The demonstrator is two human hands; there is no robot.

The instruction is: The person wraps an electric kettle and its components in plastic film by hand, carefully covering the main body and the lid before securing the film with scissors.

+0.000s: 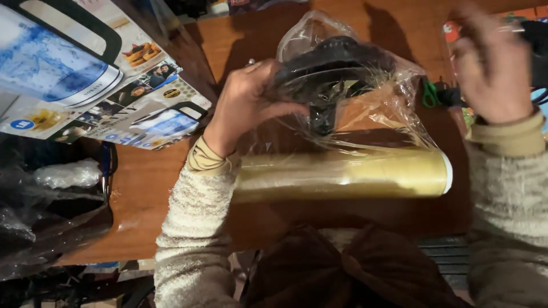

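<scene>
A brown wooden table lies under my arms, crowded at its edges and dim at the far side.

At its middle I hold a black round part, a flat ring-like piece with a short stem hanging below it, lifted just above the tabletop and loosely covered in clear plastic film. My left hand grips it from the left, fingers curled over the rim and the thumb pressing across the film towards the stem. The film runs down from the part to a long yellowish roll of wrap, which lies crosswise on the table just in front of me, its white core end showing on the right.

My right hand is raised well to the right of the part, blurred; I cannot tell whether it is open or holding anything.

Between the part and that hand, green-handled scissors rest on the table. To the far left lie printed kettle boxes, overlapping one another, and below them a heap of dark plastic bags at the table's left edge.
</scene>
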